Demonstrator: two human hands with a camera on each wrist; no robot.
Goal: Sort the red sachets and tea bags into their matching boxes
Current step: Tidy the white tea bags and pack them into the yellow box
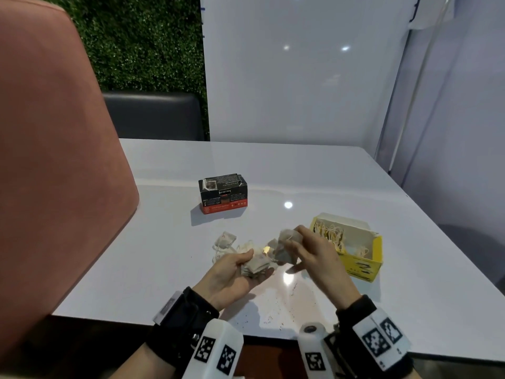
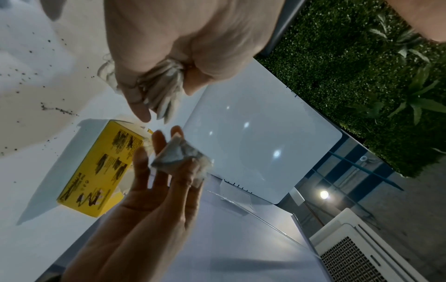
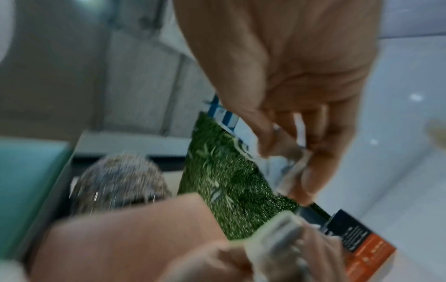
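A: What lay under the hands?
B: A white table (image 1: 273, 170). A pink chair back (image 1: 54, 160) stood well to the left of the left hand.

A: Where were the boxes?
B: The yellow box (image 1: 360, 262) sat open just beside the right hand, on its right side, with tea bags and strings inside. The black box (image 1: 223, 196), with a red band along its base, stood beyond both hands, apart from them and nearer the left one.

A: State of the left hand?
B: The left hand (image 1: 235, 274) was palm up, fingers and thumb curled round a stack of bags (image 1: 255, 265). The left wrist view showed the stack (image 2: 161, 89) clamped edge-on between thumb and fingers.

A: State of the right hand?
B: The right hand (image 1: 314, 253) was raised just beside the left, pinching one bag (image 1: 287, 246) between thumb and fingertips. The right wrist view was blurred but showed the same pinch.

A: Anything loose?
B: More bags (image 1: 225, 242) with strings lay on the table just beyond the left hand. Dark crumbs (image 1: 273, 307) were scattered on the table below the wrists.
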